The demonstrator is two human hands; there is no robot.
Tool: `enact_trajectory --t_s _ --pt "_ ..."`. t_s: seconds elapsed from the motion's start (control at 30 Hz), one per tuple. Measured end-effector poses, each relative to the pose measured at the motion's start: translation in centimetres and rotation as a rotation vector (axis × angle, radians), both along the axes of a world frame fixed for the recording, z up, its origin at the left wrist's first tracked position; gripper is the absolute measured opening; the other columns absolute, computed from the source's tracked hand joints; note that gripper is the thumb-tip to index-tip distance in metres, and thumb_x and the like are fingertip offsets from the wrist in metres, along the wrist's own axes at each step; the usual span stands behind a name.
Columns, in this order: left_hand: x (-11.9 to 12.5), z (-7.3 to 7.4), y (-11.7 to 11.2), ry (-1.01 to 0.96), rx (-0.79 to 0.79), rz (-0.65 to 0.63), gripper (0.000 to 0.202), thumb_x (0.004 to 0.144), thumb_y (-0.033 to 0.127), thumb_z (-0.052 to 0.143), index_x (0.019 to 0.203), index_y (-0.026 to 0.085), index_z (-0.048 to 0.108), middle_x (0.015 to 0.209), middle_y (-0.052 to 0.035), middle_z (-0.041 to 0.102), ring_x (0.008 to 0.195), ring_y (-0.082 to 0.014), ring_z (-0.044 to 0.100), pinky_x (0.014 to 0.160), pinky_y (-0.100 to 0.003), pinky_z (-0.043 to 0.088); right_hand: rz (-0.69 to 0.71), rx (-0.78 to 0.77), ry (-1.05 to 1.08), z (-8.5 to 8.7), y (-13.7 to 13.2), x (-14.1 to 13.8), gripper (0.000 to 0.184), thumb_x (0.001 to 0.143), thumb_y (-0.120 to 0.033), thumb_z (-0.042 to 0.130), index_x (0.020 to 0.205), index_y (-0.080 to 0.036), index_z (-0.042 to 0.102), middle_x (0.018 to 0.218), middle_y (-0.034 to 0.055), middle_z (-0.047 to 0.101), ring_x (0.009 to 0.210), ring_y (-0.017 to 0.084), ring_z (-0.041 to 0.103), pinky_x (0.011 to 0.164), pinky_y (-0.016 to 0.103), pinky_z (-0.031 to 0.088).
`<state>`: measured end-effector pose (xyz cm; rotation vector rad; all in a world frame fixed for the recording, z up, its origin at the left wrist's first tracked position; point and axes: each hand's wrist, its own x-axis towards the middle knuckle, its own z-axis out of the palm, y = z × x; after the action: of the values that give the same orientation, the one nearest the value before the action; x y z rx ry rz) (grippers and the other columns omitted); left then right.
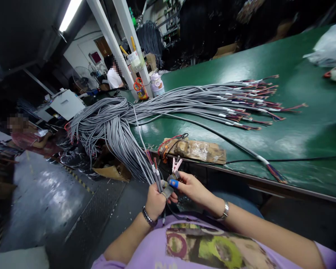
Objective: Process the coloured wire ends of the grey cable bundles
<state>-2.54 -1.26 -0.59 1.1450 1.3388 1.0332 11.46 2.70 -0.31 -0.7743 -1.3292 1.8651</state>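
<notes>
My left hand is closed around the ends of several grey cables that droop off the green table's edge. Their stripped coloured wire tips stick up above my fist. My right hand pinches a small clip tool with pink jaws, held right against those cable ends; a blue cap covers one fingertip. A red and black lead runs from the clip up to a brown taped block on the table edge. Both wrists wear metal bands.
A big bundle of grey cables with coloured wire ends lies across the green table. One single cable lies apart. White pillars, a cup, scissors and a jar stand behind. Two other people sit at the far left.
</notes>
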Motion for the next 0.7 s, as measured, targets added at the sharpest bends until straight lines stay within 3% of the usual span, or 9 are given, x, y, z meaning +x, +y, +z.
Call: enact_trajectory --t_s 0.17,0.33,0.53,0.63,0.7 --pt "0.2 0.0 0.2 0.009 -0.009 -0.016 0.039 0.074 0.051 0.063 0.063 0.014 0.057 0.053 -0.0041 0.065 0.044 -0.0126 0.06 0.041 -0.019 0.038 -0.037 -0.015 -0.033 -0.2 0.3 0.1 0.044 0.069 -0.06 0.063 0.071 -0.019 0.048 0.046 -0.0055 0.052 0.044 0.009 0.046 0.047 0.024 0.031" --pt "0.3 -0.3 0.4 -0.064 0.017 0.048 0.039 0.075 0.05 0.063 0.063 0.014 0.057 0.055 -0.0041 0.065 0.045 -0.0126 0.06 0.042 -0.02 0.041 -0.075 -0.074 0.036 -0.5 -0.1 -0.2 0.045 0.069 -0.062 0.062 0.073 -0.02 0.045 0.047 -0.0064 0.049 0.044 0.01 0.045 0.047 0.024 0.03" --pt "0.0 0.1 0.2 -0.021 -0.005 -0.037 0.035 0.074 0.047 0.066 0.065 0.014 0.058 0.053 -0.003 0.064 0.043 -0.012 0.059 0.041 -0.019 0.04 -0.116 -0.051 0.029 -1.0 -0.1 -0.2 0.041 0.073 -0.058 0.061 0.072 -0.02 0.046 0.047 -0.0067 0.048 0.044 0.009 0.044 0.048 0.024 0.033" --pt "-0.2 0.1 0.0 -0.047 0.033 0.06 0.031 0.075 0.043 0.065 0.065 0.014 0.057 0.053 -0.002 0.063 0.042 -0.011 0.058 0.04 -0.018 0.038 -0.162 -0.107 0.016 -1.5 0.1 0.2 0.041 0.071 -0.058 0.062 0.071 -0.018 0.05 0.049 -0.007 0.046 0.046 0.008 0.041 0.048 0.023 0.035" --pt "-0.3 0.1 0.0 -0.075 0.05 0.119 0.029 0.075 0.041 0.064 0.066 0.014 0.056 0.052 -0.0015 0.063 0.042 -0.0108 0.058 0.04 -0.018 0.038 -0.117 -0.161 0.028 -1.6 0.1 0.4 0.042 0.071 -0.058 0.063 0.072 -0.018 0.051 0.052 -0.0064 0.047 0.048 0.008 0.043 0.05 0.023 0.039"
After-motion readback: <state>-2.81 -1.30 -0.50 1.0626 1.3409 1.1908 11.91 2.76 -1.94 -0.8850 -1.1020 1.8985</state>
